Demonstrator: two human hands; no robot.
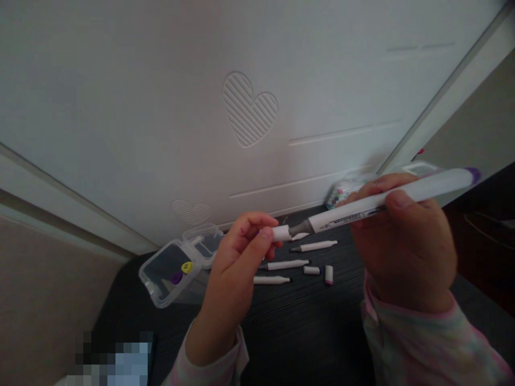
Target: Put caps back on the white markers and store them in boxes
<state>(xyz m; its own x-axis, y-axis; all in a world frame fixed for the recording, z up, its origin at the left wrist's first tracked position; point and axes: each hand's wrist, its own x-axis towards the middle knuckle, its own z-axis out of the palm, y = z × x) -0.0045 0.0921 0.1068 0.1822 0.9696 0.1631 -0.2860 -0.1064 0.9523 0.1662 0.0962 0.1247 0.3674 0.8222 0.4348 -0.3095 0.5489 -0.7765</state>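
Note:
My right hand (406,246) is closed round a white marker (362,210) with a purple end, its grey tip section pointing left. Between thumb and fingers, my left hand (237,262) pinches a white marker cap (280,233). The cap's mouth is right at the marker's grey tip; whether the tip is inside it I cannot tell. Below the hands, several white markers lie on the dark table, among them one marker (287,265) with its grey tip bare. Two loose caps rest near them, one lying cap (312,271) and one pink-ended cap (329,275).
To the left sits an open clear plastic box (161,300) with a yellow piece (187,267) and a purple piece (176,277) in it. A clear pack of markers (341,194) stands behind my right hand. A white panel (161,107) with heart reliefs rises behind the dark table (298,332).

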